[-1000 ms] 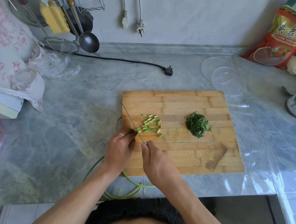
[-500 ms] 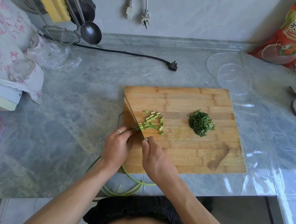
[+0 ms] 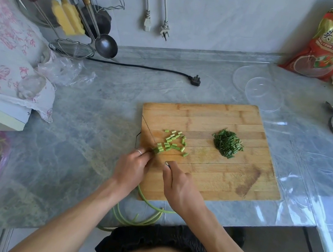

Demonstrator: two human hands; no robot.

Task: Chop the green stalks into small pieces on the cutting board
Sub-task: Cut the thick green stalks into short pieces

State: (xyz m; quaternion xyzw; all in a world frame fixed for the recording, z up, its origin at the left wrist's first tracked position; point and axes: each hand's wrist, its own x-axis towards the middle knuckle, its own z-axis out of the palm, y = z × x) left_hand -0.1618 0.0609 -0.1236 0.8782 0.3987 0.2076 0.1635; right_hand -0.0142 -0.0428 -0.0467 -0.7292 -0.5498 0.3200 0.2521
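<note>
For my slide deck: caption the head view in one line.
Left hand holds green stalks while right hand knifes small pieces on the cutting board.

Wooden cutting board [image 3: 208, 175] lies flat on the desk, a corner-to-corner tilt visible in view. Light green cut pieces [image 3: 172, 143] are scattered loosely on its left half; a compact pile of dark green fine choppings [image 3: 227, 143] sits apart to their right. Uncut green stalks [image 3: 138, 218], long and curved, trail off the board's near left edge over the desk edge, their cut ends at the scattered pieces.
</note>
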